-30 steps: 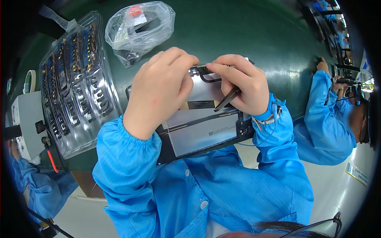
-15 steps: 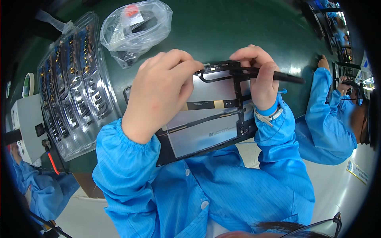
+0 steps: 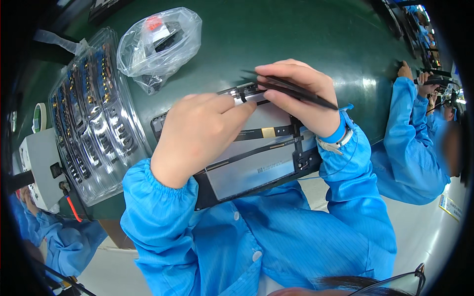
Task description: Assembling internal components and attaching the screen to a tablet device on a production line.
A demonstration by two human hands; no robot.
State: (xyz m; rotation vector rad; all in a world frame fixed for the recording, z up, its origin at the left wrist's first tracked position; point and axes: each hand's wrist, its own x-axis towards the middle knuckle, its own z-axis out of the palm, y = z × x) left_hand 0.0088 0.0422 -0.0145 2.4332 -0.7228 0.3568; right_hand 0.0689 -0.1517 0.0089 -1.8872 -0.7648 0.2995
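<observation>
An opened tablet-like device lies in front of me at the table's near edge. Silver panels, flat dark strips and a black frame show inside it. My left hand reaches over its left part, thumb and fingertips pinched together at the far edge. Whatever lies between them is too small or hidden to name. A short black cable shows beside these fingertips. My right hand is closed round black tweezers, whose tips point left above the far edge. A white strap and blue band circle my right wrist.
At left stands a clear plastic tray of small circuit boards and black parts. A clear plastic bag lies beyond the device. A grey box with an orange-red cable sits at far left. Co-workers in blue sleeves work on both sides.
My right hand has shifted left, and the tweezers, which pointed right, now have their tips to the left. My left fingertips have come nearer from the device's far edge. The whole view has shifted slightly.
</observation>
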